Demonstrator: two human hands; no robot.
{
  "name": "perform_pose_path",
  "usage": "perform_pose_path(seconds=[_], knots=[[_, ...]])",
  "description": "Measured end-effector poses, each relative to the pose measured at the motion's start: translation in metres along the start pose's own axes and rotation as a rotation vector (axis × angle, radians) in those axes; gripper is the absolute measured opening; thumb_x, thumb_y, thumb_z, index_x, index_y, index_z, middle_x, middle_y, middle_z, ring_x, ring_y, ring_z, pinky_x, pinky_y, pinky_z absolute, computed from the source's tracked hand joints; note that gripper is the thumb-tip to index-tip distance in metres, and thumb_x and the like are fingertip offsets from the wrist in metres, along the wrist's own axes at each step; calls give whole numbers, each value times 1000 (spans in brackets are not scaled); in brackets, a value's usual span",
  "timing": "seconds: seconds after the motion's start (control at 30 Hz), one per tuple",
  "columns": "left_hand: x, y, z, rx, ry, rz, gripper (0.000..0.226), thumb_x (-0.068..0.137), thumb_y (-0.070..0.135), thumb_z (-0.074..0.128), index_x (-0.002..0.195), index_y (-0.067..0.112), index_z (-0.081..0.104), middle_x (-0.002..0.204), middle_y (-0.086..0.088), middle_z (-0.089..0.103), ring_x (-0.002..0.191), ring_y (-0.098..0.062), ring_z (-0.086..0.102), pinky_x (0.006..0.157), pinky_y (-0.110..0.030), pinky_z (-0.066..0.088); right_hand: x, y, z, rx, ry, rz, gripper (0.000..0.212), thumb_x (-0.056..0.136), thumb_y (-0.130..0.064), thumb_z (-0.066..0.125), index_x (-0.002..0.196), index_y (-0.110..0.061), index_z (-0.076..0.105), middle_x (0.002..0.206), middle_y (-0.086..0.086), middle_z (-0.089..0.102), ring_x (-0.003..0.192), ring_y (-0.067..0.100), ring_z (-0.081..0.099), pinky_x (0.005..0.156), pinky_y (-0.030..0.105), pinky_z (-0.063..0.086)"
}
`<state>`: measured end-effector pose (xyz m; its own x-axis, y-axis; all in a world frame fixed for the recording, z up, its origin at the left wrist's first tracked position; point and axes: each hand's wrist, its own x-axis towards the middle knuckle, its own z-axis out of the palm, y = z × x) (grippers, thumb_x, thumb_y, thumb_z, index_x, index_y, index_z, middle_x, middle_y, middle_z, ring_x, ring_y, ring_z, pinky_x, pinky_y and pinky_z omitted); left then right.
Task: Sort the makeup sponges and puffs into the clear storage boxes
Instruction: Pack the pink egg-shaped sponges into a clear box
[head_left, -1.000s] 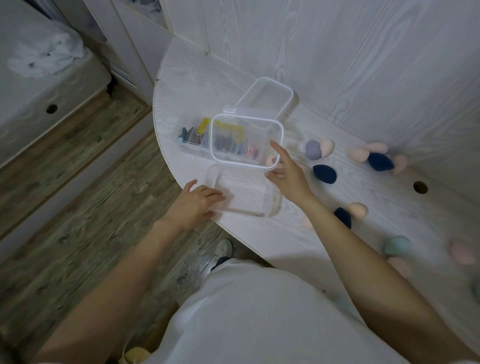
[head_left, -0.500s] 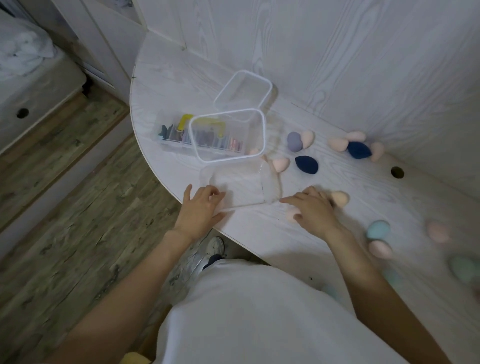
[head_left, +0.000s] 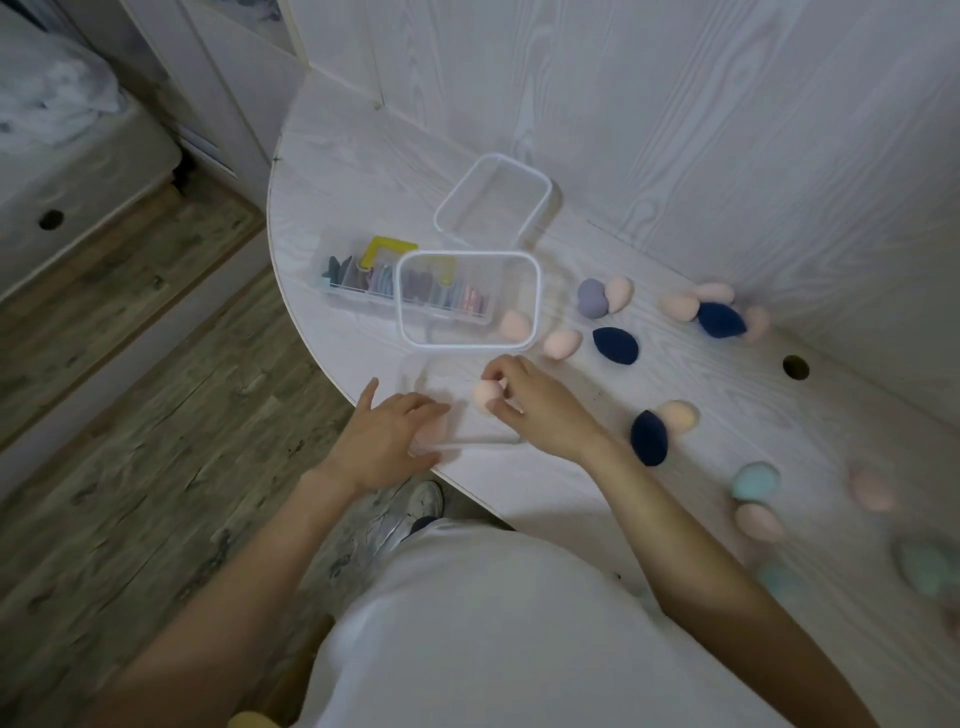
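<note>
Head view: the right hand pinches a peach sponge over the near clear box, where the left hand rests, fingers relaxed. Beyond stands a white-rimmed box; more sponges scatter across the tabletop to the right.

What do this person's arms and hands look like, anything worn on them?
Both forearms are bare, with no sleeves showing. The left hand and right hand wear no gloves; no rings, watch or bracelet can be made out. A white top covers the torso.
</note>
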<state>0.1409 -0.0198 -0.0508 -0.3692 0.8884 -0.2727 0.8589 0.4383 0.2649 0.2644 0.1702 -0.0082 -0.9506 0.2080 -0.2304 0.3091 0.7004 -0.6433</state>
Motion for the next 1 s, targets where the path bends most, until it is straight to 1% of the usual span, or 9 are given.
perform_pose_path(seconds=[0.13, 0.27, 0.37, 0.5, 0.63, 0.73, 0.8, 0.87, 1.0], knots=[[-4, 0, -6, -129, 98, -14, 53, 85, 52, 24, 123, 32, 55, 125, 12, 58, 117, -8, 52, 113, -46, -2, 14, -2, 20, -247, -138, 16, 25, 94, -23, 48, 116, -15, 39, 111, 9, 60, 91, 28, 58, 71, 43, 49], [8, -2, -10, -68, 92, -23, 23, 90, 30, 53, 111, 28, 61, 114, 9, 63, 108, -12, 59, 114, -42, 2, 17, 1, 25, -229, -178, 27, 36, 92, -25, 52, 124, -17, 37, 118, 7, 58, 96, 28, 58, 75, 43, 49], [13, -2, -14, -59, 103, -39, 17, 88, 21, 59, 104, 25, 64, 107, 7, 64, 101, -13, 61, 114, -38, 4, 16, 2, 25, -180, -159, 59, 37, 90, -29, 56, 121, -17, 40, 116, 7, 58, 93, 28, 58, 76, 42, 49], [9, -3, -15, -19, 84, -12, 16, 90, 30, 53, 95, 25, 67, 104, 10, 65, 100, -10, 61, 114, -41, 1, 20, 1, 23, -174, -140, 94, 35, 91, -36, 55, 122, -22, 48, 116, 8, 48, 93, 30, 57, 80, 38, 47], [-1, -1, -10, -28, 41, 29, 28, 87, 48, 54, 101, 27, 65, 111, 14, 61, 103, -7, 59, 114, -43, 1, 26, -7, 27, -208, -238, 155, 43, 91, -28, 58, 132, -20, 50, 125, 11, 39, 103, 35, 54, 91, 38, 44], [-5, -2, -1, -21, 68, 54, 27, 78, 34, 70, 103, 23, 65, 111, 8, 61, 97, -14, 64, 114, -46, 8, 28, -15, 33, -235, -327, 179, 46, 93, -17, 48, 139, -16, 42, 130, 13, 36, 106, 37, 53, 91, 42, 44], [-5, -1, 4, -19, 128, 59, 26, 70, 20, 78, 93, 19, 67, 99, 4, 65, 85, -18, 67, 110, -49, 20, 29, -19, 39, -292, -337, 163, 41, 93, -14, 45, 134, -10, 47, 129, 14, 42, 106, 36, 54, 90, 41, 45], [-5, 0, 6, -24, 175, 56, 28, 63, 14, 82, 87, 18, 67, 91, 3, 66, 78, -18, 67, 105, -51, 29, 30, -22, 42, -344, -226, 162, 34, 92, -18, 52, 123, -6, 52, 120, 14, 53, 102, 34, 56, 83, 38, 47], [-1, 11, 10, -11, 237, 18, 32, 64, 19, 81, 93, 18, 66, 89, 3, 66, 78, -19, 67, 103, -49, 32, 33, -24, 42, -294, -97, 225, 41, 84, -43, 65, 98, -6, 56, 92, 8, 59, 80, 26, 56, 64, 35, 42]])
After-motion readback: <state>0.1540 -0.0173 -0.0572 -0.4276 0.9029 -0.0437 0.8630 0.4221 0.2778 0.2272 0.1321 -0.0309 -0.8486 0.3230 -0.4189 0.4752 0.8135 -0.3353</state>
